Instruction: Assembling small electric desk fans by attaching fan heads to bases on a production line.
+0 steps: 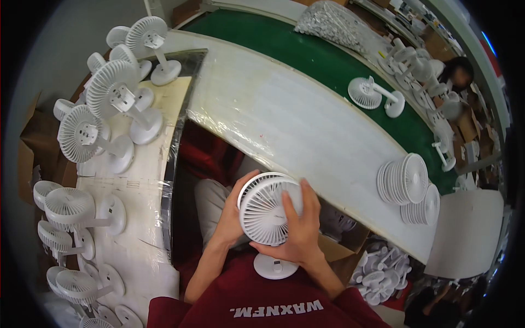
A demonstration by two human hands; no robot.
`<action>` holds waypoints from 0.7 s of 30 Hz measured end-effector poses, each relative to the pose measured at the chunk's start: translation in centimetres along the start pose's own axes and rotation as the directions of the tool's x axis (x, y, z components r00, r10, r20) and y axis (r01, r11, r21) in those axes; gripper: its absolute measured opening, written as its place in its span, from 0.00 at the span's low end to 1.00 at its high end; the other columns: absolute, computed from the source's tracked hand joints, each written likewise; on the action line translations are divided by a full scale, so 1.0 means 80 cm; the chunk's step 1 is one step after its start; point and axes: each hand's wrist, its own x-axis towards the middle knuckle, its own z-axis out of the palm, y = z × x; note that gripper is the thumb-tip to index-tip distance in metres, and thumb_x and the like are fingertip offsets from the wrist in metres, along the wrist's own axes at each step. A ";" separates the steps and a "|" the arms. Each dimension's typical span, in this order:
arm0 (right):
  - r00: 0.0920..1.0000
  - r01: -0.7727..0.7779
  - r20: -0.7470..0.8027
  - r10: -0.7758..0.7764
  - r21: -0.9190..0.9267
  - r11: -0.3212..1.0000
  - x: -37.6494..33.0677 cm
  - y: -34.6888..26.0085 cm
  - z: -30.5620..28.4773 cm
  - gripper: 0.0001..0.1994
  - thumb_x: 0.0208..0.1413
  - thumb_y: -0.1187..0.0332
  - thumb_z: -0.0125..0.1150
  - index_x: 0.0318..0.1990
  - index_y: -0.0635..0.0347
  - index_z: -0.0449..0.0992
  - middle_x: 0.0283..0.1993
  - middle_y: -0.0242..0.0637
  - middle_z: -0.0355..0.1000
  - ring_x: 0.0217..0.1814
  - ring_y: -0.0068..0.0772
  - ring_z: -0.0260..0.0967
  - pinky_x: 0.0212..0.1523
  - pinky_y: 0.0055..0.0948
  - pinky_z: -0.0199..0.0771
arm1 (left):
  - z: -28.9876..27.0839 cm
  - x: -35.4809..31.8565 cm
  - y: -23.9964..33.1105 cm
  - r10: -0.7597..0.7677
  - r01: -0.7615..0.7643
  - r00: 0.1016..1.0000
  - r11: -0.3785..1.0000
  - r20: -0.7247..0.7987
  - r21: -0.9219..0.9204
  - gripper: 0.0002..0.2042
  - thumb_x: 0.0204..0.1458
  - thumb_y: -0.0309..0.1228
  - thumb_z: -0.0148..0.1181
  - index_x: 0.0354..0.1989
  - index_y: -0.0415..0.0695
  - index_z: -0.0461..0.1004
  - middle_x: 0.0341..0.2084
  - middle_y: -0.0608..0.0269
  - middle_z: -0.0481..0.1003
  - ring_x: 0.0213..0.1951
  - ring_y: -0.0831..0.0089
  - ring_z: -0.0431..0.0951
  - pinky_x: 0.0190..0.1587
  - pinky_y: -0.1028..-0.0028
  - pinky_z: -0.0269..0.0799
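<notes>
A small white desk fan [262, 221] is held close in front of my maroon shirt, its round white base [275, 266] resting near my lap. Fingers of my left hand [232, 216] curl round the left side of the fan's head. Across the right side of its ribbed grille lies my right hand [302, 232], thumb and fingers gripping the rim. A second round edge shows behind the grille at the top, slightly offset from it. Whether the two rims are joined cannot be made out.
Several assembled white fans [112, 93] stand on the left table [136, 218]. Stacked round grilles [402, 180] sit on the white worktop [295, 120] at right. Another fan [377, 95] lies on the green belt [262, 44]. A bag of small parts [331, 24] and a person [458, 74] are beyond.
</notes>
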 end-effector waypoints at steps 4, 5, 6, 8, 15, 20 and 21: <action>0.957 -0.036 0.291 0.011 0.081 0.996 -0.002 -0.013 -0.009 0.56 0.31 0.46 0.78 0.70 0.60 0.59 0.72 0.64 0.47 0.70 0.66 0.51 0.66 0.57 0.56 | -0.017 -0.027 -0.004 -0.302 0.306 0.952 0.914 0.058 -0.265 0.25 0.58 0.24 0.57 0.65 0.42 0.63 0.56 0.56 0.72 0.54 0.72 0.74 0.56 0.76 0.70; 0.947 -0.043 0.321 0.018 0.070 0.997 -0.006 -0.027 -0.009 0.55 0.31 0.46 0.78 0.69 0.60 0.59 0.72 0.64 0.47 0.70 0.66 0.50 0.66 0.57 0.56 | -0.027 -0.038 0.005 -0.361 0.364 0.930 0.869 0.073 -0.334 0.23 0.60 0.28 0.53 0.65 0.42 0.63 0.57 0.56 0.71 0.54 0.71 0.74 0.57 0.75 0.70; 0.936 -0.048 0.350 0.024 0.061 0.997 -0.010 -0.040 -0.010 0.55 0.31 0.47 0.78 0.69 0.60 0.60 0.71 0.64 0.47 0.70 0.66 0.50 0.66 0.57 0.56 | -0.037 -0.048 0.015 -0.416 0.415 0.905 0.816 0.089 -0.402 0.22 0.63 0.31 0.50 0.66 0.42 0.63 0.57 0.56 0.71 0.55 0.70 0.73 0.58 0.73 0.70; 0.913 -0.057 0.406 0.036 0.040 0.998 -0.016 -0.068 -0.010 0.54 0.31 0.47 0.77 0.69 0.60 0.61 0.71 0.64 0.48 0.70 0.66 0.50 0.66 0.56 0.56 | -0.054 -0.067 0.032 -0.515 0.502 0.847 0.688 0.135 -0.525 0.21 0.68 0.37 0.42 0.66 0.42 0.63 0.58 0.56 0.71 0.56 0.69 0.73 0.60 0.69 0.70; 0.868 -0.103 0.487 0.098 -0.017 0.994 -0.002 -0.079 -0.016 0.55 0.31 0.48 0.77 0.70 0.58 0.59 0.72 0.63 0.46 0.71 0.66 0.49 0.66 0.55 0.57 | -0.052 -0.072 0.027 -0.422 0.428 0.901 0.820 0.103 -0.381 0.24 0.70 0.43 0.36 0.66 0.43 0.62 0.59 0.56 0.70 0.54 0.71 0.74 0.58 0.72 0.71; 0.826 -0.079 0.559 0.079 -0.024 0.997 0.012 -0.037 -0.016 0.57 0.32 0.46 0.76 0.72 0.56 0.54 0.72 0.65 0.44 0.71 0.68 0.47 0.64 0.57 0.58 | -0.031 -0.047 0.001 -0.388 0.378 0.920 0.853 0.045 -0.360 0.22 0.67 0.36 0.43 0.66 0.40 0.62 0.58 0.56 0.69 0.56 0.71 0.71 0.60 0.72 0.67; 0.826 -0.038 0.563 0.006 0.046 0.998 0.012 -0.036 -0.013 0.57 0.32 0.46 0.76 0.72 0.56 0.54 0.72 0.65 0.44 0.71 0.68 0.47 0.64 0.57 0.58 | -0.032 -0.047 -0.007 -0.352 0.349 0.935 0.879 0.053 -0.326 0.22 0.66 0.36 0.45 0.65 0.39 0.62 0.58 0.58 0.69 0.56 0.72 0.70 0.60 0.74 0.66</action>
